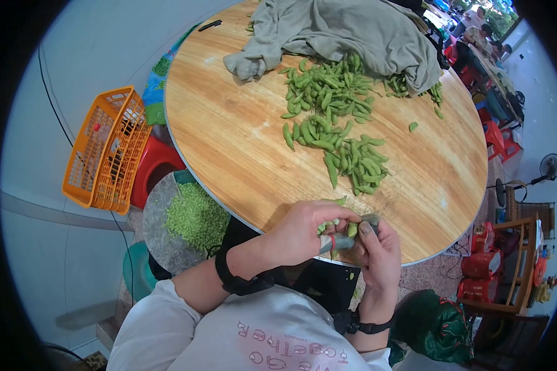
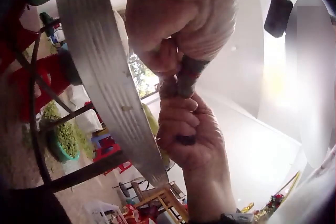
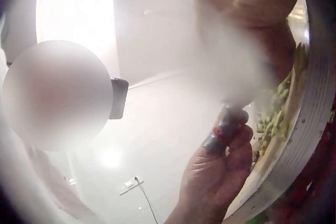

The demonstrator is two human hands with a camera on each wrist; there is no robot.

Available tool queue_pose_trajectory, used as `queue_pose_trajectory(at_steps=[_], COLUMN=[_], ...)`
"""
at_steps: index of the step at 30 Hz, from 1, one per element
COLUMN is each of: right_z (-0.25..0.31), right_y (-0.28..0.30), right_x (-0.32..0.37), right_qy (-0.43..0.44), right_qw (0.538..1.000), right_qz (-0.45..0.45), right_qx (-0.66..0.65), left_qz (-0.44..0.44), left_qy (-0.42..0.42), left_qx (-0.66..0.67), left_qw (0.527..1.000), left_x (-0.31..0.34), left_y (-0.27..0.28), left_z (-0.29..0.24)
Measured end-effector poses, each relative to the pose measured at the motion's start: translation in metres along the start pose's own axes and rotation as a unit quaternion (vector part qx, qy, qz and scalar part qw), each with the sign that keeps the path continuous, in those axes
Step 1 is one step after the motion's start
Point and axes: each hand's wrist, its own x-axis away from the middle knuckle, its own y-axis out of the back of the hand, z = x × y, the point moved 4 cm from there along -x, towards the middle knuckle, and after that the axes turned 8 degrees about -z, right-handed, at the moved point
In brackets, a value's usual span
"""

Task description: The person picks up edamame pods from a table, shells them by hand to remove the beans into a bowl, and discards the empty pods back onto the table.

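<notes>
Both hands meet over the near edge of the round table. Between the fingertips in the head view is a green pod [image 1: 353, 229]. My left hand [image 1: 300, 232], with grey wrap and a red band on a finger, curls its fingers around more green pods. My right hand [image 1: 380, 247], thumb and finger darkened or wrapped, pinches the pod's other side. In the left wrist view the left hand [image 2: 178, 14] touches the right hand [image 2: 194, 134]; the pod is hidden there. The right wrist view shows the left hand [image 3: 218, 166] beside the blurred right hand [image 3: 247, 29].
A pile of pods [image 1: 331, 93] lies on the wooden table [image 1: 229, 123], with a grey cloth [image 1: 353, 31] behind it. Below the table's left edge is a container of shelled beans [image 1: 195, 216]. An orange basket [image 1: 80, 167] and red stool [image 1: 151, 167] stand at left.
</notes>
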Motion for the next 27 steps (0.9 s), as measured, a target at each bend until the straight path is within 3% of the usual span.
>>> queue_pose_trajectory(at_steps=[2, 4, 5, 7, 9, 12, 14, 16, 20, 22, 23, 24, 25, 27], right_z=[0.0, 0.003, 0.006, 0.004, -0.01, -0.009, -0.008, -0.01, -0.013, -0.01, -0.01, -0.011, -0.011, -0.013], right_y=[0.0, -0.001, -0.003, -0.003, -0.007, -0.011, -0.012, -0.012, -0.011, -0.012, -0.013, -0.013, -0.012, -0.013], right_x=[0.004, 0.006, 0.006, 0.007, 0.008, 0.013, 0.014, 0.014, 0.015, 0.018, 0.022, 0.024, 0.024, 0.024], right_qy=[0.017, 0.036, 0.051, 0.068, 0.024, 0.003, -0.012, -0.026, -0.014, -0.018, -0.071, -0.122, -0.122, -0.153], right_qw=[0.999, 0.997, 0.996, 0.994, 0.996, 0.994, 0.993, 0.993, 0.994, 0.993, 0.987, 0.976, 0.976, 0.961], right_qz=[-0.028, -0.057, -0.051, -0.046, 0.065, 0.108, 0.114, 0.118, 0.11, 0.115, 0.124, 0.132, 0.132, 0.148], right_qx=[0.015, 0.03, 0.048, 0.067, 0.049, 0.016, 0.004, -0.006, -0.007, -0.014, -0.069, -0.124, -0.124, -0.177], left_qz=[-0.023, -0.086, -0.085, -0.077, -0.084, -0.105, -0.113, -0.142, -0.105, 0.017, 0.017, 0.048, 0.078, 0.076], left_qy=[0.002, 0.101, 0.101, 0.2, 0.196, 0.185, 0.175, 0.121, 0.102, 0.155, 0.155, 0.191, 0.225, 0.242], left_qx=[-0.008, 0.184, 0.183, 0.346, 0.356, 0.346, 0.325, 0.223, 0.178, 0.379, 0.379, 0.44, 0.498, 0.515], left_qw=[1.0, 0.974, 0.974, 0.913, 0.91, 0.914, 0.922, 0.957, 0.973, 0.912, 0.912, 0.876, 0.834, 0.819], left_x=[-0.001, -0.002, 0.0, 0.003, 0.003, 0.006, 0.007, 0.008, 0.01, 0.01, 0.011, 0.013, 0.015, 0.015], left_y=[-0.002, -0.003, -0.004, -0.007, -0.009, -0.008, -0.008, -0.007, -0.005, -0.012, -0.012, -0.015, -0.018, -0.018], left_z=[0.006, 0.024, 0.024, 0.022, 0.023, 0.022, 0.022, 0.021, 0.014, 0.012, 0.015, 0.02, 0.023, 0.025])
